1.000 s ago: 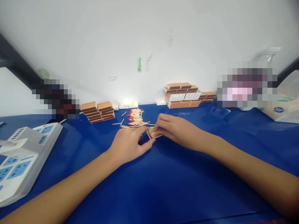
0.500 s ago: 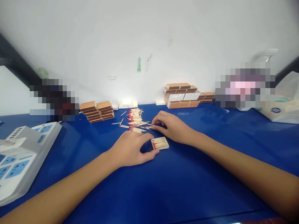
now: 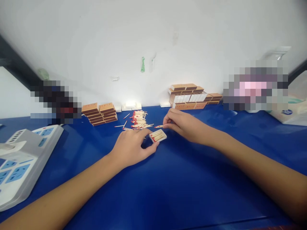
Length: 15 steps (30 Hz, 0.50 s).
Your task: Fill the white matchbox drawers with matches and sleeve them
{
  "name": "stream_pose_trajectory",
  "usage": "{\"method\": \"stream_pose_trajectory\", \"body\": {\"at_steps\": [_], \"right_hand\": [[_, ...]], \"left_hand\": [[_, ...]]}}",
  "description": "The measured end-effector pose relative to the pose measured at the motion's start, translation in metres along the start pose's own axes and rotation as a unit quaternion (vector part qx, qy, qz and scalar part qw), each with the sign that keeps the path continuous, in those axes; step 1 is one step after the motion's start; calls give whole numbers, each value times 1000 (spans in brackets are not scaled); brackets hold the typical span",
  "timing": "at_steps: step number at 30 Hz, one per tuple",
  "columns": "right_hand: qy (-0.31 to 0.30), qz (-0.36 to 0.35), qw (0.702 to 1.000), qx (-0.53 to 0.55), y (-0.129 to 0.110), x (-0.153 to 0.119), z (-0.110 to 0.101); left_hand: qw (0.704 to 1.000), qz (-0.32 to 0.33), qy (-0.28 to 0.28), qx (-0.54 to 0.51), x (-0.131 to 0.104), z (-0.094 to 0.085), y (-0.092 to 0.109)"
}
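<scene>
- Partly, the heap of loose matches point(image 3: 139, 118) is hidden: the left hand point(image 3: 131, 145) covers its near edge.
- Pixelated patches blot out whatever stands at the far left and far right; the power strip point(image 3: 49, 156) is cut off by the left edge.
- The right hand point(image 3: 185, 125) hides the tail of the matchsticks point(image 3: 159, 126) it grips, so whether that is one or several is hard to make out.
- Counting: two bare hands, one open match tray point(image 3: 161, 139) between them, and one heap of matches, too tangled to number; the tray's own sticks overlap as well.
- Two columns of matchboxes point(image 3: 99, 114) stand side by side at left, one larger stack point(image 3: 189, 99) at right, and one white piece point(image 3: 165, 105) lies just beside that stack.
- The left thumb and index finger are parted about as wide as the tray, their tips apparently against its near and far edges at the left end.
- The right thumb and fingertips are pinched together on the matchsticks, red heads pointing left, just beyond the tray and apart from it.
- The tray lies on the blue tabletop point(image 3: 168, 185), nearer the viewer than the heap and to its right.
</scene>
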State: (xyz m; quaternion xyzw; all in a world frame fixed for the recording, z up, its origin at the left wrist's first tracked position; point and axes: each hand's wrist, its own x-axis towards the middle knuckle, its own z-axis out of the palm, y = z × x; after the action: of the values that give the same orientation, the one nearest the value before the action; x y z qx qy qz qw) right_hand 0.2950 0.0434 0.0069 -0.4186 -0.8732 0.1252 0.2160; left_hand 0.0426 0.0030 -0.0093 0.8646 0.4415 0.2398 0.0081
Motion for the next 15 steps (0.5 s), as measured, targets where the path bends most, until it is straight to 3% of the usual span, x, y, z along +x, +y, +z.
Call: {"method": "stream_pose_trajectory", "body": {"at_steps": [4, 10, 15], "right_hand": [[-21, -32, 999, 2, -10, -4, -5], [-66, -46, 997, 6, -23, -6, 6], [-62, -41, 996, 41, -25, -6, 13]], "left_hand": [[1000, -7, 14, 3, 2, -1, 0], [1000, 4, -20, -3, 1, -1, -1], [999, 16, -36, 2, 1, -1, 1]]}}
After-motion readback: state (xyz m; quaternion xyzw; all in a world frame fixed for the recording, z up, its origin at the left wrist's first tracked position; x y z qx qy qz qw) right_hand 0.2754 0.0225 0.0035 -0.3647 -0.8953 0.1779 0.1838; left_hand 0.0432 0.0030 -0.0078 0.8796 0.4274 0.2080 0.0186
